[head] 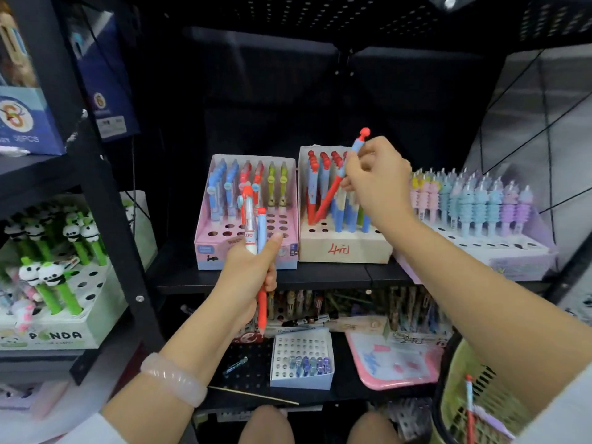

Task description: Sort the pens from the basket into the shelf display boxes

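My right hand (374,177) pinches a red and blue pen (333,193) with a red ball top, tilted, its tip down among the holes of the beige display box (342,251) marked in red. That box holds several red and blue pens. My left hand (246,274) grips two pens (256,232) upright in front of the pink display box (208,248), which holds blue, red and green pens. The green basket (455,379) at the lower right holds a red pen (469,408), partly hidden by my right arm.
A purple box of pastel spiral pens (474,203) stands right of the beige box. A panda pen box (57,315) fills the left shelf. The lower shelf has a white holed box (301,357), a pink tray (390,363) and loose pens. My knees show at the bottom edge.
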Available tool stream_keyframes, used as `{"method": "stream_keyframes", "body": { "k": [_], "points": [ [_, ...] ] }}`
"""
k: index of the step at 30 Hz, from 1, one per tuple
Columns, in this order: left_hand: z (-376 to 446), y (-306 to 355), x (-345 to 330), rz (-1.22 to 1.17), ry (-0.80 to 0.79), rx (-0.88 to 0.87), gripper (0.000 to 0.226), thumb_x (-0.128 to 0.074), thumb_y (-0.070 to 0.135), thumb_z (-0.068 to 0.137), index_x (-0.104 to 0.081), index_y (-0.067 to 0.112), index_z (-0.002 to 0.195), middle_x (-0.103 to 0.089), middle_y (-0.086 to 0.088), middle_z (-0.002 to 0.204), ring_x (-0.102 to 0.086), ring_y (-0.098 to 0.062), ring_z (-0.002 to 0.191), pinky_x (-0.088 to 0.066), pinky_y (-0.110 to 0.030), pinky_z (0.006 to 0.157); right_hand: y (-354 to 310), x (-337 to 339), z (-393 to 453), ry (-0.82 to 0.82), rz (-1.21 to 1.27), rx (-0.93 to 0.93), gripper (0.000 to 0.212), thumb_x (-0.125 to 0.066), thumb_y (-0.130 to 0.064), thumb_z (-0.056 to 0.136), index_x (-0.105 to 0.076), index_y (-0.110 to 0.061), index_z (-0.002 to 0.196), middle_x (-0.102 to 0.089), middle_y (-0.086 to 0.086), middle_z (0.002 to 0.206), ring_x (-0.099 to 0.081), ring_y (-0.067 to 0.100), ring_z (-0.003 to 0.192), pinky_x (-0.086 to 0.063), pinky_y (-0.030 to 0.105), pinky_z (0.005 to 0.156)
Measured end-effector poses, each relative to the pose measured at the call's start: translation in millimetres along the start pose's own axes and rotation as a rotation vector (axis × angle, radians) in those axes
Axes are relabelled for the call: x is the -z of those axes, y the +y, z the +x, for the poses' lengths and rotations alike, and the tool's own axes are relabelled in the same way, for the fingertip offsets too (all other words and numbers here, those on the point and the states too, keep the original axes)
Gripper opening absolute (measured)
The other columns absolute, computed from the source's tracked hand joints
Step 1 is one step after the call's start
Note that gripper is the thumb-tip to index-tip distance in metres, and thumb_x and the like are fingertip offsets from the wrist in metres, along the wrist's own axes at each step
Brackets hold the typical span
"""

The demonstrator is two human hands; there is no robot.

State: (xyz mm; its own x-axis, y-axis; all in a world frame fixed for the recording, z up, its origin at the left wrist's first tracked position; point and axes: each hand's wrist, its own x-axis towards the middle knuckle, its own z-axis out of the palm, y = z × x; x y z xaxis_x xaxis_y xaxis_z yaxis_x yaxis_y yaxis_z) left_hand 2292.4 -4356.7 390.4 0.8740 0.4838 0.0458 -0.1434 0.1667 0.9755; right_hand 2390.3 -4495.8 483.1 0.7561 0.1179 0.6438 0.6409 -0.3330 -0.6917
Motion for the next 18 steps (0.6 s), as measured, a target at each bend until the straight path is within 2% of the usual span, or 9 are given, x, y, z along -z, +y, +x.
{"method": "stream_keyframes", "body": {
  "k": [3,7,10,13,15,16,18],
  "points": [
    [1.7,-0.8,-6.3,-0.013,-0.013,0.008,0.027,-0.056,0.028,0.091,-0.041,0.013,0.075,-0.036,0.003,0.052,-0.031,-0.007,0.037,-0.029,-0.017,0.035,5.7,3.0,1.8,-0.060,-0.212,0.096,0.013,-0.052,-0.021,0.094,-0.052,-0.008,0.092,-0.066,0.007,0.075,-0.065,0.017,0.071,-0.054,0.036,0.071],
    [2.6,-1.1,-11.3,-0.028,-0.062,-0.022,0.022,-0.052,0.031,0.092,-0.044,0.014,0.080,-0.040,0.008,0.050,-0.035,-0.006,0.040,-0.033,-0.017,0.039,7.1,-3.1,5.6,-0.121,-0.296,0.127,0.016,-0.051,-0.019,0.094,-0.056,-0.005,0.094,-0.067,0.010,0.080,-0.064,0.022,0.077,-0.053,0.038,0.077],
    [2.2,0.2,-11.8,-0.047,-0.120,-0.042,0.019,-0.049,0.031,0.093,-0.043,0.016,0.083,-0.042,0.011,0.047,-0.038,-0.005,0.042,-0.036,-0.017,0.043,6.7,-10.0,7.8,-0.203,-0.330,0.099,0.017,-0.050,-0.018,0.093,-0.059,-0.004,0.091,-0.068,0.013,0.079,-0.064,0.025,0.077,-0.052,0.039,0.075],
    [1.4,2.7,-10.9,-0.043,-0.154,-0.049,0.018,-0.048,0.030,0.094,-0.041,0.017,0.085,-0.042,0.011,0.049,-0.039,-0.006,0.045,-0.038,-0.017,0.045,6.8,-18.1,13.5,-0.162,-0.485,0.140,0.018,-0.050,-0.022,0.092,-0.061,-0.008,0.087,-0.065,0.007,0.079,-0.060,0.023,0.081,-0.049,0.036,0.067],
    [0.4,3.5,-10.3,-0.040,-0.166,-0.059,0.017,-0.049,0.029,0.094,-0.041,0.016,0.085,-0.043,0.011,0.050,-0.039,-0.006,0.045,-0.038,-0.016,0.045,8.3,-22.9,17.1,-0.069,-0.668,0.235,0.018,-0.052,-0.028,0.091,-0.062,-0.013,0.086,-0.057,0.004,0.092,-0.052,0.023,0.096,-0.038,0.030,0.066],
    [0.0,3.3,-9.7,-0.043,-0.167,-0.068,0.017,-0.049,0.028,0.094,-0.040,0.016,0.084,-0.043,0.011,0.050,-0.039,-0.005,0.045,-0.038,-0.016,0.045,10.9,-25.2,19.2,-0.050,-0.737,0.264,0.020,-0.054,-0.030,0.090,-0.064,-0.012,0.090,-0.053,0.004,0.102,-0.046,0.024,0.103,-0.033,0.029,0.072],
    [-1.1,3.4,-7.9,-0.045,-0.165,-0.078,0.017,-0.050,0.026,0.093,-0.041,0.016,0.083,-0.044,0.012,0.049,-0.039,-0.005,0.045,-0.038,-0.016,0.045,16.3,-28.9,23.2,-0.095,-0.811,0.206,0.025,-0.056,-0.031,0.088,-0.066,-0.011,0.099,-0.046,0.007,0.120,-0.038,0.026,0.114,-0.030,0.033,0.088]
  ]
}}
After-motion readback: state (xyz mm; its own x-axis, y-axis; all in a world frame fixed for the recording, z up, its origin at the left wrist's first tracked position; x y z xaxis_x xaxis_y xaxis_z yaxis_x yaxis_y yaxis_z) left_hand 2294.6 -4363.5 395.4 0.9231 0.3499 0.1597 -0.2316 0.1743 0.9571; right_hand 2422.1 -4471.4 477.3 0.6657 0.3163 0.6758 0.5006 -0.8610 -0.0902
